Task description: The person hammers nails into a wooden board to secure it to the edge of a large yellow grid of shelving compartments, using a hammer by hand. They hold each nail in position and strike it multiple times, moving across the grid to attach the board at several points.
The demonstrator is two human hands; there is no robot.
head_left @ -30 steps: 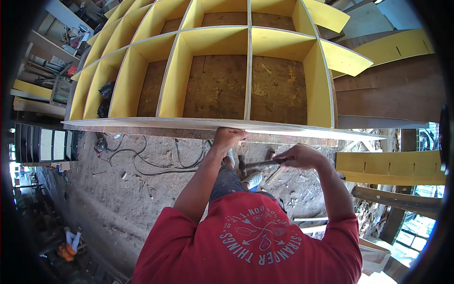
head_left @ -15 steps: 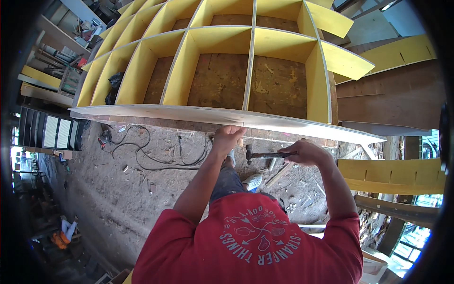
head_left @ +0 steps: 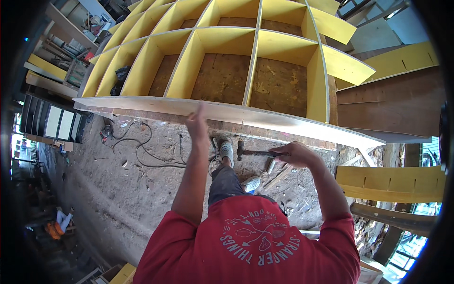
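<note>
A hammer (head_left: 257, 152) is in my right hand (head_left: 298, 154), held by its dark handle; its head points left, above the floor and apart from the frame. My left hand (head_left: 197, 124) is raised in front of the long pale wooden strip (head_left: 165, 105), index finger stretched toward it and the other fingers partly hidden. Whether the fingertip touches the strip I cannot tell. This strip runs along the near side of a large yellow grid frame (head_left: 253, 71) of crossed panels. A thin dark upright line (head_left: 242, 121) shows on the strip, right of my left hand.
Cables (head_left: 142, 151) and a small power tool (head_left: 105, 135) lie on the dirt floor at left. A black plastic bag (head_left: 120, 80) sits in a left compartment. Slotted yellow boards (head_left: 390, 182) stand at right. Far left, a person in orange (head_left: 56, 230) is partly visible.
My left hand has left the spot by the dark line and moved left and up, its index finger now extended. The hammer and right hand have shifted slightly left. The view has shifted a little.
</note>
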